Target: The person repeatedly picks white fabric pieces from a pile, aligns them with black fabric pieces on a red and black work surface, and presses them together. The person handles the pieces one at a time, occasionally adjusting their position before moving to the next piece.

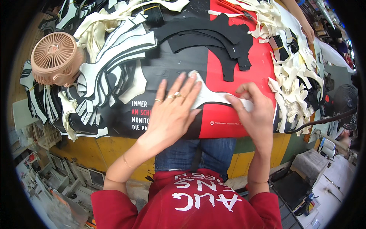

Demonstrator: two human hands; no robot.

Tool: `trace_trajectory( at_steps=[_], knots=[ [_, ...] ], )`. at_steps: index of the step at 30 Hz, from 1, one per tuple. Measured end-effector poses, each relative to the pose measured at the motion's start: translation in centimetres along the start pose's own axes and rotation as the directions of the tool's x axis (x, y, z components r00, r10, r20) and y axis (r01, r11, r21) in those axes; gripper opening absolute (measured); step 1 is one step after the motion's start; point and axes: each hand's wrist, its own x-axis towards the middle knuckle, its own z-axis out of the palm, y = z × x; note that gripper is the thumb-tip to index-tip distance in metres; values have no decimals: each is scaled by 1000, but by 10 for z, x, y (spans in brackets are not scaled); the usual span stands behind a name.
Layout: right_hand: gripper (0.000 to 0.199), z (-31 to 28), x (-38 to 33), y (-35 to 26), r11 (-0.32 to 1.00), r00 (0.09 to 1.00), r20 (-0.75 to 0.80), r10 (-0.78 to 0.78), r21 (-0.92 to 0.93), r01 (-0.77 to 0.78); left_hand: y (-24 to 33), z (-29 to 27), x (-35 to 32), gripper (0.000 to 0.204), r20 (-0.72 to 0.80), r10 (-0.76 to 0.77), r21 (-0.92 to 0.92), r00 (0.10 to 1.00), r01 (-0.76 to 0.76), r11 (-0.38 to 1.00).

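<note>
A white, curved cut piece of fabric (216,97) with a dark edge lies on the black and red mat (238,128). My left hand (171,110) rests flat over its left end, fingers stretched out, with rings on them. At the piece's right end, the thumb and forefinger of my right hand (256,112) pinch its tip. Part of the piece is hidden beneath my left hand. Beyond my hands lies a loose stack of black curved cut pieces (206,36).
Stacked white pieces with dark backs (114,63) lie at left beside a pink fan (53,57). Cream cut pieces (295,82) are heaped at right, near a black cable (328,119). Another person's arm (301,19) reaches in at the far right.
</note>
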Motion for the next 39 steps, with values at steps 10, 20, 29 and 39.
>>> trace_trajectory(
  at_steps=[10,20,29,39],
  knots=[
    [20,-6,-19,30,924,988,131,86,360,-128,4,-9,-22,61,179,-29,86,983,13,996],
    [17,-6,-23,27,958,987,129,92,258,-123,10,-16,-18,58,218,-41,108,975,17,994],
    [16,-5,-30,25,978,996,75,52,197,-66,15,-5,-30,73,157,-29,222,987,-6,975],
    [16,-7,-24,13,973,992,78,97,202,-111,19,7,-21,91,172,116,-21,978,-114,993]
  ],
)
